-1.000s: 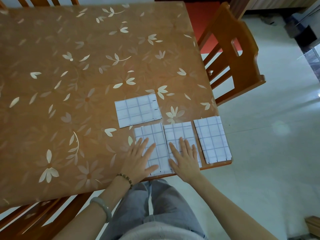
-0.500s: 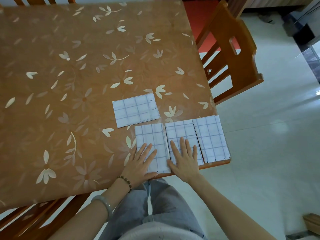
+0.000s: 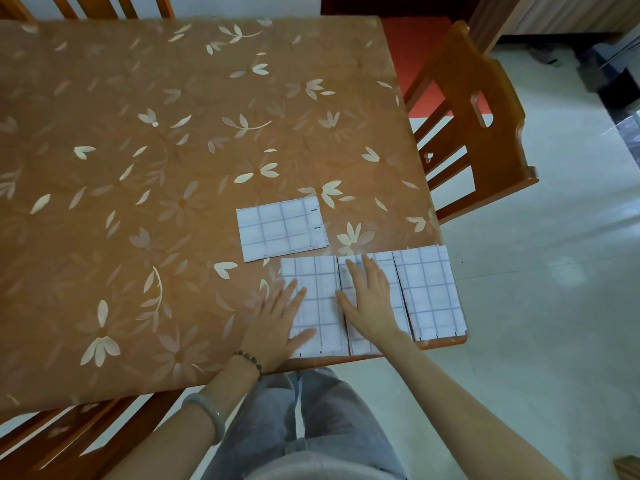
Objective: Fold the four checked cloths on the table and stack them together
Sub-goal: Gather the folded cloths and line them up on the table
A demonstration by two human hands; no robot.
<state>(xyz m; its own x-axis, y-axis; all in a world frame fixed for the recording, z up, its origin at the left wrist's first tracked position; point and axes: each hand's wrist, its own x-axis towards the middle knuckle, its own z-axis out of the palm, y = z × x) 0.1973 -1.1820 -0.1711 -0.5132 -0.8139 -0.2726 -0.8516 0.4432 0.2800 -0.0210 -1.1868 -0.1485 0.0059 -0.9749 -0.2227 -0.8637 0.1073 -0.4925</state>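
Four folded checked cloths are gathered at the near right corner of the tabletop (image 3: pixel 138 209). Three are laid side by side along the near edge: the left cloth (image 3: pixel 320 282), the middle cloth (image 3: pixel 385 264) and the right cloth (image 3: pixel 429 292), which reaches the right edge. Their long sides are set just beside one another. The fourth cloth (image 3: pixel 282 228) is laid crosswise just beyond the left cloth, farther from the near edge.

The left hand (image 3: pixel 277 320) is laid flat with fingers spread, partly on the left cloth and partly on bare tabletop. The right hand (image 3: pixel 369 303) is pressed flat on the middle cloth, fingers straight, thumb stretched toward the left cloth.

A wooden chair (image 3: pixel 485 140) is set at the right edge.
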